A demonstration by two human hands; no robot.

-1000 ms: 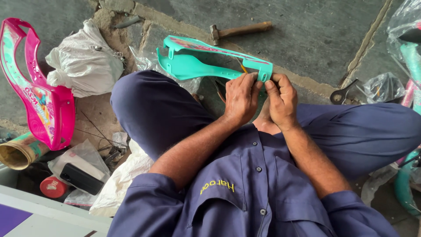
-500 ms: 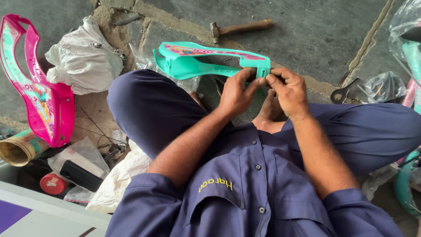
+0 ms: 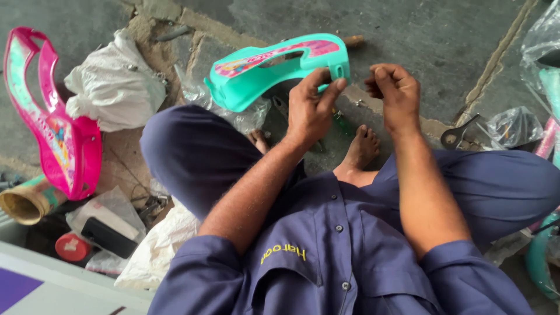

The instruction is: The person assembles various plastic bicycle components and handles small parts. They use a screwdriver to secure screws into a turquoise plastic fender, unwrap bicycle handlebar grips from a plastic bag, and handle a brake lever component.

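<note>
I sit cross-legged on the floor in blue work clothes. My left hand (image 3: 309,111) grips the right end of a teal plastic cover (image 3: 251,76), a curved guard with a pink picture strip, held up above my feet. My right hand (image 3: 394,93) hovers just to the right of the cover and does not touch it. Its fingers are curled and its fingertips pinched together, and I see nothing in them.
A pink cover of the same shape (image 3: 58,146) lies at the left beside a white bag (image 3: 114,87). A cardboard tube (image 3: 26,201), a red cap (image 3: 73,248) and a black item (image 3: 108,236) sit lower left. A spanner (image 3: 458,137) and clear plastic bags (image 3: 513,125) lie right.
My right hand has come off the teal cover and moved away to the right. My left hand still holds the cover, which has tilted, its left end lower.
</note>
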